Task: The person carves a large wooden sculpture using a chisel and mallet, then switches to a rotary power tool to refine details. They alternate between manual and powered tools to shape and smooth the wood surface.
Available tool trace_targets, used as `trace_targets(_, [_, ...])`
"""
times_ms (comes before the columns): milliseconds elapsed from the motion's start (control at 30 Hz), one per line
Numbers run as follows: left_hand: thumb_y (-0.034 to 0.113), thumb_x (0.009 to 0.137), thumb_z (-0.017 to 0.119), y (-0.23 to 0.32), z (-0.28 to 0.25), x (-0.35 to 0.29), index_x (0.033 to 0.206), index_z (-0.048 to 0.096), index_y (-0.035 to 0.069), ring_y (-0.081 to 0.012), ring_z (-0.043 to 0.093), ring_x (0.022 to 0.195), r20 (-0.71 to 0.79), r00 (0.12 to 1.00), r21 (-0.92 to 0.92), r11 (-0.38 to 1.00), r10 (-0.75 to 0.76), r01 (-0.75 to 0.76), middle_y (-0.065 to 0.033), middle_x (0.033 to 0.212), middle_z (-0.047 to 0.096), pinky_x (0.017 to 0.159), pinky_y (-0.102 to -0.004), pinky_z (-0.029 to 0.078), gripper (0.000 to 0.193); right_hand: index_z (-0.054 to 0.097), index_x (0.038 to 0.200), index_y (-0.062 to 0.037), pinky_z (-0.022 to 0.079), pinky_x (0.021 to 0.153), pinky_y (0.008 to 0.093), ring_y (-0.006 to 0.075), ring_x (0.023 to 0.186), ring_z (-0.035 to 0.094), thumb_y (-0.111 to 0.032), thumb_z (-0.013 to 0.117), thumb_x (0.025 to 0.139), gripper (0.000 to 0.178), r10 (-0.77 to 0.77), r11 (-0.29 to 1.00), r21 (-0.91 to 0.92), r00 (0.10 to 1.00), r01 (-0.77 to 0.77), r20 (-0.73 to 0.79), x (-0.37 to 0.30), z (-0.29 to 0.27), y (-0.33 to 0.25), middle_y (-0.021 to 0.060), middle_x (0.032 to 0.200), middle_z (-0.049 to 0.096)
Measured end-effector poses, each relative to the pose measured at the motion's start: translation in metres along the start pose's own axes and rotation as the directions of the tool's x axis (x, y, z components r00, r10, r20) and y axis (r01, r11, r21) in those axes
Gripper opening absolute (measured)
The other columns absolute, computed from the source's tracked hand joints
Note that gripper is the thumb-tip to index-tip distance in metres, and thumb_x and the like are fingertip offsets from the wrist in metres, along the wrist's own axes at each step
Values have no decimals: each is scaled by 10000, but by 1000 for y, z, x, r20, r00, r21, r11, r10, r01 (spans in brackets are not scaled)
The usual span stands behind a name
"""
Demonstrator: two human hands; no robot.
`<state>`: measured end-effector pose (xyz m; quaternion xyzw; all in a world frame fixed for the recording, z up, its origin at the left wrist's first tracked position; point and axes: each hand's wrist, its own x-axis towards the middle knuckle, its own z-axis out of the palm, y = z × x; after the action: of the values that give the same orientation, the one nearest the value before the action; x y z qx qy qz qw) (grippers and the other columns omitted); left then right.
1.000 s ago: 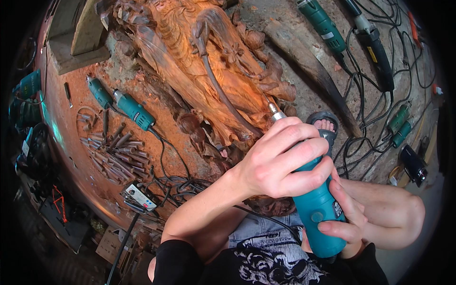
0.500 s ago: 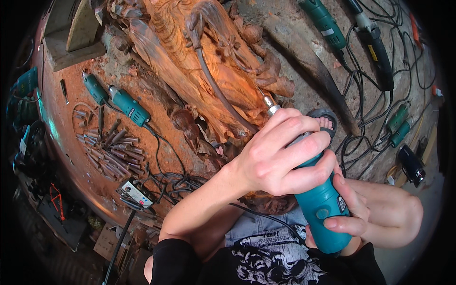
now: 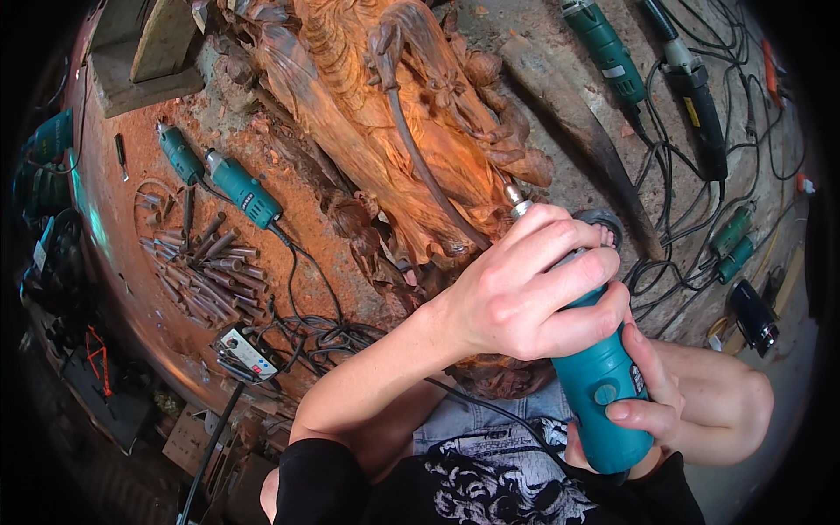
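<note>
A teal die grinder (image 3: 593, 381) slants across my lap, its metal collet pointing up and left. My left hand (image 3: 542, 284) wraps over the grinder's front part from above. Lower down, my right hand (image 3: 652, 398) grips the rear of the same body, with thumb and fingers around it. The thin bit (image 3: 506, 178) meets or nearly meets the lower right side of a reddish-brown wood carving (image 3: 350, 109) with folds and knobbly edges; contact is too small to tell. A curved, stem-like carved strip (image 3: 418, 157) runs down its front.
Left lie two teal grinders (image 3: 245, 194), a pile of gouges or chisels (image 3: 214, 276) and a control box (image 3: 247, 354) with cords. Right are a long dark wooden piece (image 3: 595, 131), a green grinder (image 3: 608, 57), a black-bodied power tool (image 3: 696, 109) and tangled cables (image 3: 669, 201).
The view has shifted slightly, so the carving and tools sit a little farther right. Both hands keep their hold on the grinder, whose bit stays by the carving's lower right side.
</note>
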<state>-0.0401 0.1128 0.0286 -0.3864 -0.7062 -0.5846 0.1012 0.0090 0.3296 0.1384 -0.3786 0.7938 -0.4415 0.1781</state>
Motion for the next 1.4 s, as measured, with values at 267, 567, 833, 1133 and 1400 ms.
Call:
trace_targets(267, [167, 653, 756, 4, 5, -4, 917, 701, 49, -265, 671, 796, -3, 998, -39, 997, 69, -69, -100, 923, 672, 673, -373, 534, 294, 533, 1403, -23, 571, 1070, 448, 406, 1200, 686, -34, 727, 905, 535, 43, 999, 25, 993, -46, 113, -5, -9, -6, 290, 1269, 652])
trace_targets(567, [185, 664, 736, -2, 0, -3, 920, 708, 70, -264, 679, 818, 17, 1000, 44, 999, 19, -20, -89, 919, 676, 687, -374, 537, 282, 648, 1289, -71, 539, 1080, 578, 503, 1250, 638, -25, 773, 858, 450, 203, 978, 132, 880, -161, -430, -5, 52, -22, 344, 1364, 599])
trace_targets(833, [174, 652, 745, 0, 2, 3, 911, 707, 51, -266, 679, 819, 39, 999, 5, 1000, 5, -6, -102, 912, 669, 691, -372, 548, 289, 635, 1236, 15, 624, 1016, 417, 352, 1177, 704, 78, 704, 872, 376, 22, 998, -58, 1000, -22, -10, -16, -11, -7, 322, 1265, 631])
trace_targets(1133, [151, 636, 756, 11, 6, 6, 880, 706, 43, -257, 675, 814, 66, 998, -22, 1000, 16, -15, -99, 936, 665, 689, -361, 557, 271, 558, 1371, -18, 641, 853, 384, 406, 990, 760, -134, 822, 839, 605, 98, 994, 64, 971, -86, -217, -12, 5, -18, 332, 1257, 626])
trace_targets(1400, [170, 636, 740, 4, 9, 7, 871, 706, 56, -245, 675, 802, 90, 996, 58, 998, 18, -23, -87, 889, 668, 673, -343, 544, 263, 577, 1310, -118, 506, 1129, 496, 497, 1295, 599, -120, 643, 1016, 302, 266, 948, 291, 824, -130, -500, -25, 73, -15, 382, 1433, 513])
